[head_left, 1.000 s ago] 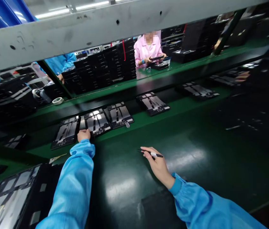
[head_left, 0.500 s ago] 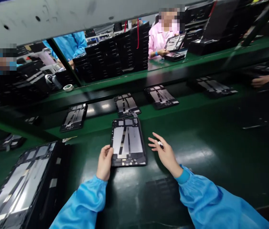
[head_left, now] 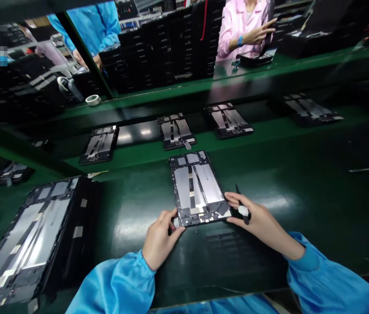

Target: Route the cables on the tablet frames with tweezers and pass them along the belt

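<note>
I have the opened tablet (head_left: 199,187) centred before me over the green tabletop (head_left: 128,213); whether its near edge rests there is hard to judge. My left grip (head_left: 160,237) pinches its lower left corner. My right grip (head_left: 258,220) holds the lower right corner, a pen-like tool (head_left: 243,211) between its fingers. Just beyond lies a similar tablet (head_left: 175,131); a stack of units (head_left: 40,231) stands to the left.

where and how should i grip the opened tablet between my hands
Probably hold the opened tablet by both long edges near its closest corners, coming from the near side: it is thin, a short edge faces you, and this avoids the exposed silver panels.
</note>
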Action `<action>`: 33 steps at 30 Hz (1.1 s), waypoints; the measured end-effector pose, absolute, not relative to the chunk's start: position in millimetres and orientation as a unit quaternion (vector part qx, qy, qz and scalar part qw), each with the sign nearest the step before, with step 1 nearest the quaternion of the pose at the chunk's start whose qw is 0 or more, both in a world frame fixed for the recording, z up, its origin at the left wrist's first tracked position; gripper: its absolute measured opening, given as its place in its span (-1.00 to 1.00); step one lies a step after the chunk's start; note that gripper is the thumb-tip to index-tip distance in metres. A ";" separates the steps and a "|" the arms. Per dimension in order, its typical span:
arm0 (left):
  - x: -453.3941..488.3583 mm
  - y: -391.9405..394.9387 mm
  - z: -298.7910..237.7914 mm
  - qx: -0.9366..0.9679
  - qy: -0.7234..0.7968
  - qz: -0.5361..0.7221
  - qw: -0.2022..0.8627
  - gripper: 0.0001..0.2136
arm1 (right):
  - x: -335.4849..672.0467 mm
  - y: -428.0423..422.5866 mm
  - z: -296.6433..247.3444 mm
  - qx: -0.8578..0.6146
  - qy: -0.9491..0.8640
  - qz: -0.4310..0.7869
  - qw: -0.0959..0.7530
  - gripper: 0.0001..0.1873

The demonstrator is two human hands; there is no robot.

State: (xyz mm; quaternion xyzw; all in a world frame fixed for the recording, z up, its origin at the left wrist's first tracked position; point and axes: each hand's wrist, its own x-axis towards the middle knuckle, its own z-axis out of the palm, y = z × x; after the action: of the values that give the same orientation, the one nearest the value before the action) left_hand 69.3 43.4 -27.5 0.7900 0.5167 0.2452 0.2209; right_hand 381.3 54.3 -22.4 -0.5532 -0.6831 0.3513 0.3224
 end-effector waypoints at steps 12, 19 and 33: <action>96.1 41.5 -12.2 0.917 0.318 0.242 0.012 -0.84 | 317.6 57.0 5.1 -0.423 -0.762 0.375 0.317 -0.51; 92.0 48.6 -16.6 0.785 0.437 0.333 0.288 -0.88 | 293.9 66.1 -1.2 -0.416 -0.764 0.373 0.324 -0.66; 86.3 51.7 -12.4 0.790 0.454 0.318 0.263 -0.90 | 292.9 64.8 -3.0 -0.407 -0.769 0.370 0.326 -0.65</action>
State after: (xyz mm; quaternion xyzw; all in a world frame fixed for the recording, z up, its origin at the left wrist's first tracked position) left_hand 86.3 51.7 -12.4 0.7896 0.4536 0.3185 0.2634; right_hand 292.9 64.8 -3.0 -0.4070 -0.7689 0.3698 0.3261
